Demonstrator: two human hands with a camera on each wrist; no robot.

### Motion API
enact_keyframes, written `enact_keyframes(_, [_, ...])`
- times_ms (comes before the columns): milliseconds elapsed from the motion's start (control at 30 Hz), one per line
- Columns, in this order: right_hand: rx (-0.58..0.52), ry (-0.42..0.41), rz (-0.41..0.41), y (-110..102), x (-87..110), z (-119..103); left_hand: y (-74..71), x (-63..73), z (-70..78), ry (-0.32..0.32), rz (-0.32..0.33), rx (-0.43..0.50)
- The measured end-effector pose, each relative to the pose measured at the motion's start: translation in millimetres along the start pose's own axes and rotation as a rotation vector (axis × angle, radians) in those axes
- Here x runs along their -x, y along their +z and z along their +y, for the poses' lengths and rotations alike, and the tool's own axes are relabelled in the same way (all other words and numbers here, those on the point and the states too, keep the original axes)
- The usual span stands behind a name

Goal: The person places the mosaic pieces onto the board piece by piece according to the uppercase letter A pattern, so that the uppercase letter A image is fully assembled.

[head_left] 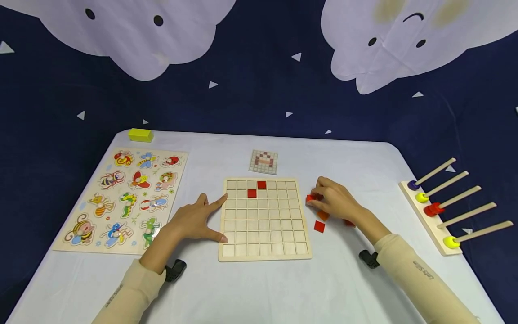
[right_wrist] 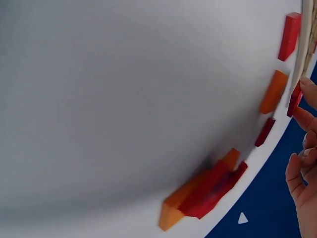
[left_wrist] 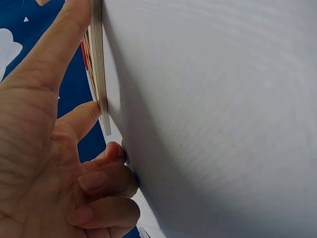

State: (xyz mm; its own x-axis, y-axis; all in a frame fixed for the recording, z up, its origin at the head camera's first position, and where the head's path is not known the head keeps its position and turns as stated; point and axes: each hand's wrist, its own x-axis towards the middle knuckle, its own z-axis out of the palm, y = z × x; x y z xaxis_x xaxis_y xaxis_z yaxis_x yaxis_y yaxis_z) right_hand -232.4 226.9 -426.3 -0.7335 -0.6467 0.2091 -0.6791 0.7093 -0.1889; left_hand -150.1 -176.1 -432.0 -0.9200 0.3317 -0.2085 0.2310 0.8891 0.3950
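Observation:
A wooden grid board [head_left: 265, 225] lies flat on the table, with one red square tile [head_left: 261, 184] in its top row and another red tile [head_left: 252, 193] in the row below. The thumb and index finger of my left hand [head_left: 196, 220] are spread apart and touch the board's left edge; its other fingers are curled in the left wrist view. Just right of the board, my right hand [head_left: 333, 198] pinches a red tile [right_wrist: 294, 99] between thumb and finger. Near that hand lie a loose orange tile [head_left: 323, 215] and a red tile [head_left: 319, 226].
Red and orange tiles are heaped together [right_wrist: 208, 191] under the right hand. Behind the board is a small pattern card [head_left: 264, 162]. An insect puzzle [head_left: 129, 202] lies left, a yellow block [head_left: 140, 135] at the back left, and a peg stand with beads [head_left: 430, 220] on the right.

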Motion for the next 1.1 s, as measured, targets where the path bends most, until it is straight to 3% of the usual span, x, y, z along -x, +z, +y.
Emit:
enact_keyframes(167, [-0.064, 0.013, -0.02, -2, -16.8, -15, -0.5, -0.2, -1.4, -0.004, 0.001, 0.001])
enact_keyframes(367, [-0.104, -0.088, -0.047, 7, -45.1, -48, 2.7, -0.3, -1.9, -0.009, 0.0, 0.01])
enact_keyframes(667, [-0.08, -0.208, -0.082, 23, -84.4, -96, 6.7, -0.1, -1.7, -0.016, 0.012, 0.018])
enact_keyframes(900, [-0.117, -0.19, -0.134, 34, -102.2, -118, 4.5, -0.2, -2.6, -0.011, 0.021, 0.012])
enact_keyframes(1100, [-0.07, -0.173, -0.154, 43, -109.2, -126, 4.7, -0.3, -2.6, -0.013, 0.014, 0.007])
